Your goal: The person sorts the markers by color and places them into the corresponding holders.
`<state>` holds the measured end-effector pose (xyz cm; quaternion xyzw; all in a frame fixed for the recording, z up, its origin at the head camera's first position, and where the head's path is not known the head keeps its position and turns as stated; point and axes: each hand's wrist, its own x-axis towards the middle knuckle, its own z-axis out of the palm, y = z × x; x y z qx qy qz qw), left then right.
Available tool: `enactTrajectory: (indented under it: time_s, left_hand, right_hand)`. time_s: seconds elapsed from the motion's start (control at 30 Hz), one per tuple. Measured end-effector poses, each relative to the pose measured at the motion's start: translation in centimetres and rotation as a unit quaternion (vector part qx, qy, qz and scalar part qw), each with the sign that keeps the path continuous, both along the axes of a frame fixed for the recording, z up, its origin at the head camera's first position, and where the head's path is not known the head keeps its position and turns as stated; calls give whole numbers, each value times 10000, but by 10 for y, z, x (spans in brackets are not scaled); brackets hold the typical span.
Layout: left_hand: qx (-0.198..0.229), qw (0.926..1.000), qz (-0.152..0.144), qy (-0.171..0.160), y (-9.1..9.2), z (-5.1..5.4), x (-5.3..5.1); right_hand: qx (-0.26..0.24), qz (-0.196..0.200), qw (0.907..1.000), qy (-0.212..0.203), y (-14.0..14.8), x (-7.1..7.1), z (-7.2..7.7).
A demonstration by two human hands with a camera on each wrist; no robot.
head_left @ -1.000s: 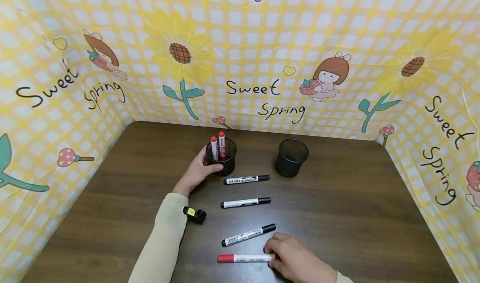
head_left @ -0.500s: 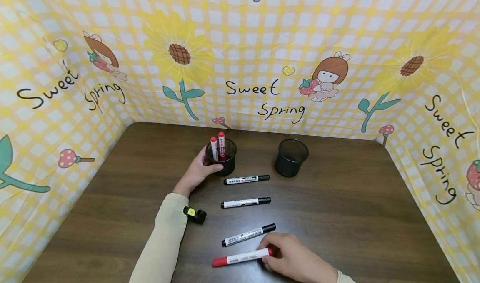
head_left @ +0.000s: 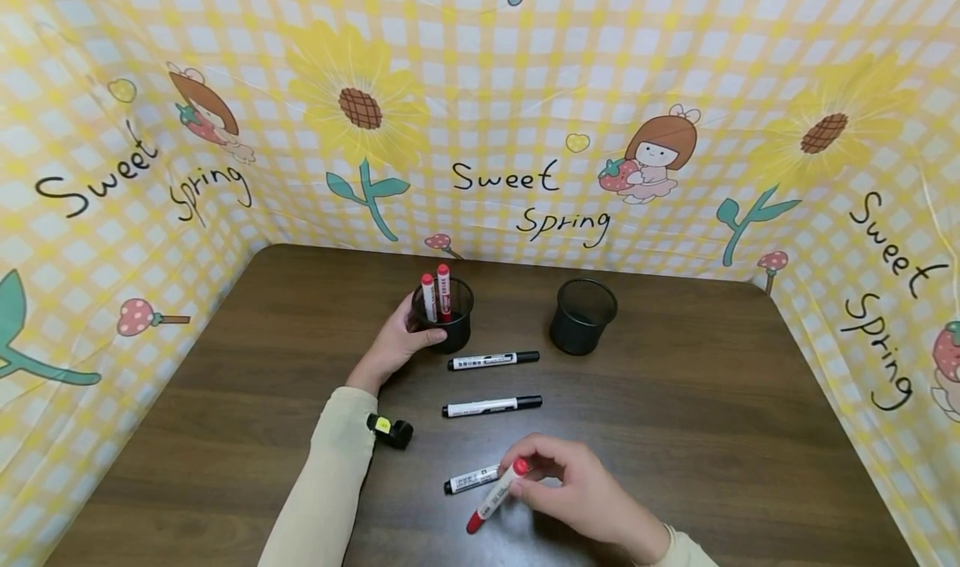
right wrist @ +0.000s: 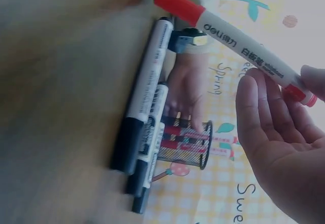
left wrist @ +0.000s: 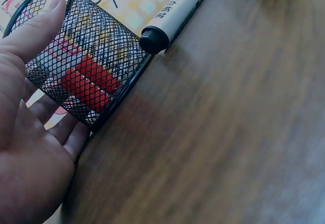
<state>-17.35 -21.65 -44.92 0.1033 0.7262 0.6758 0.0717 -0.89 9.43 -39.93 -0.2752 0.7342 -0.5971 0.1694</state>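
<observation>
My left hand (head_left: 397, 338) grips a black mesh pen cup (head_left: 459, 327) at the back of the table, thumb on its near side. Two red whiteboard markers (head_left: 444, 290) stand in that cup; through the mesh their red lower parts show in the left wrist view. Low in the head view, my right hand (head_left: 581, 488) pinches a third red marker (head_left: 497, 497) near its tail end. That marker is tilted, red cap downward, above the table. It partly covers a black marker (head_left: 471, 479) lying just behind it.
A second black mesh cup (head_left: 583, 321) stands to the right at the back. Two more black markers, one nearer (head_left: 491, 406) and one farther (head_left: 492, 360), lie crosswise between the left cup and my right hand. A patterned cloth (head_left: 510, 92) walls the table's back and sides.
My right hand has picked the red marker up off the table and tilted it, its tail end now raised. My left hand and the cup stay in place.
</observation>
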Motion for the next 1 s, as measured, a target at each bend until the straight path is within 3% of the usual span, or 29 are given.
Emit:
enactTrajectory:
  time_s: [0.3,0.57,0.73,1.0]
  left_hand:
    - [-15,10000,30,48,-2,0,0]
    - [-21,10000,31,68,-1,-2,1]
    - [0,10000,26,74,-1,-2,1]
    - [-25,9999,104,106,-5,-29,-12]
  right_hand:
    - [-1046,-81,9933,481,-12,-24,25]
    - [-1193,-383,9859,1106,-10,-70,55]
    - [-1252,-677,9813,1293,-15,-97,69]
    - [-1479,-1246,9728,1271,-38,-136,81]
